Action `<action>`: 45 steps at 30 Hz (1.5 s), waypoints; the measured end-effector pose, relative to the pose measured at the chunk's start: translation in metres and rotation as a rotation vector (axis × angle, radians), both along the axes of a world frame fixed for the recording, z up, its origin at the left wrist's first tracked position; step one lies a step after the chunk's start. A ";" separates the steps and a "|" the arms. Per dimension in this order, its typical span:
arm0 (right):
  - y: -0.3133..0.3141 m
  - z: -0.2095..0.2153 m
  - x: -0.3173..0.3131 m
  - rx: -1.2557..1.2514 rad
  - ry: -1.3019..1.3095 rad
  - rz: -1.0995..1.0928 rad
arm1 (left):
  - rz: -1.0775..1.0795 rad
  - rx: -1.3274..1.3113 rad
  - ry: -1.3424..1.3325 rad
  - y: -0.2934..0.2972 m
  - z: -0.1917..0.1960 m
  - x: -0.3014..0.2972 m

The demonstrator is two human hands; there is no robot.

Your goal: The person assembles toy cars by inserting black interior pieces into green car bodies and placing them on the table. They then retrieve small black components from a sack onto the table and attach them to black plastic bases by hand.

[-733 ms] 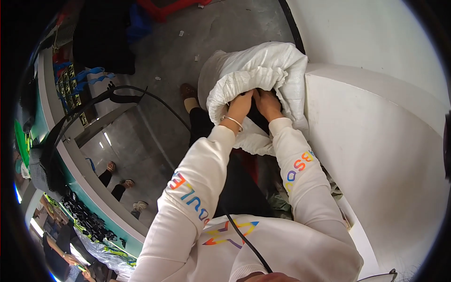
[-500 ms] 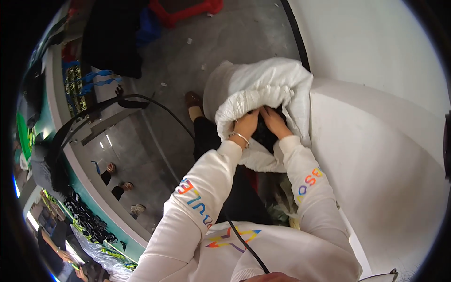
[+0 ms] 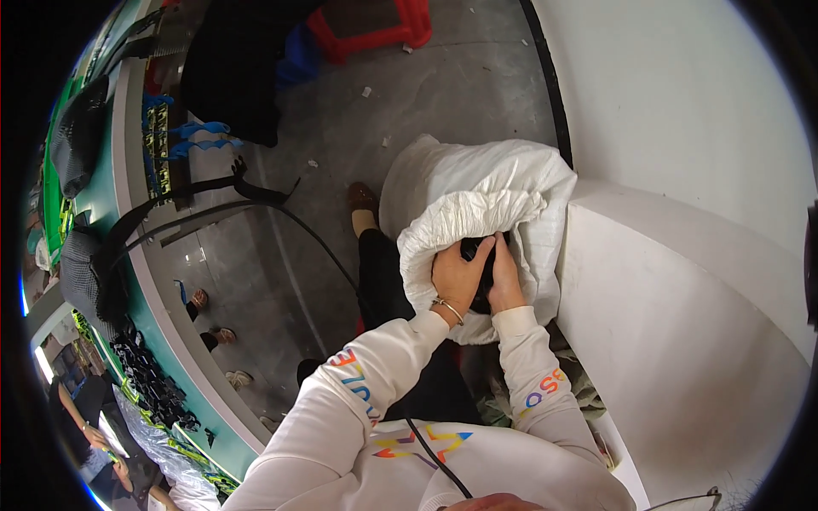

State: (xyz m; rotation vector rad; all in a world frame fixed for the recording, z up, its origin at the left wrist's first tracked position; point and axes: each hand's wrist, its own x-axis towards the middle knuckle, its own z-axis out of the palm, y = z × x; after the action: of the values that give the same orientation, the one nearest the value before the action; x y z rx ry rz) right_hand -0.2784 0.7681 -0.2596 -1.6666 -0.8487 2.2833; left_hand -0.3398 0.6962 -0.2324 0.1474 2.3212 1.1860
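A white woven sack stands on the floor in front of me, its gathered mouth folded back. Dark, shiny black pieces show inside it, too dim to name their kind. At the mouth's left side, my left hand curls around some of them, thumb up and fingertips hidden. Close beside it, my right hand presses in from the right with its fingers bent. The black pieces lie between my two palms.
A white box-like ledge and a wall flank the sack on the right. On the left runs a green-topped bench with a heap of black parts. A dark strap and cable reach out from it. A red stool stands ahead.
The view has shifted, so the sack sits lower in it. Both hands have drawn back toward the sack's mouth and come closer together, with more of the left thumb showing.
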 end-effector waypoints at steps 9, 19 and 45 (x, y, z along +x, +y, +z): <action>-0.010 0.069 -0.003 0.212 0.126 -0.144 | -0.051 0.133 0.120 0.001 0.053 0.010; -0.021 0.115 0.025 0.291 0.291 -0.170 | -0.093 0.341 0.283 -0.012 0.106 0.029; -0.076 0.326 -0.003 0.467 0.806 0.057 | 0.067 0.686 0.765 -0.080 0.299 0.021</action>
State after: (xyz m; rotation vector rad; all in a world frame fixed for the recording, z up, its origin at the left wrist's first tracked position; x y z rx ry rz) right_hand -0.2811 0.6923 0.0667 -0.4607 -1.0814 2.2397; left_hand -0.3183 0.6162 0.0669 0.9056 2.3831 2.2148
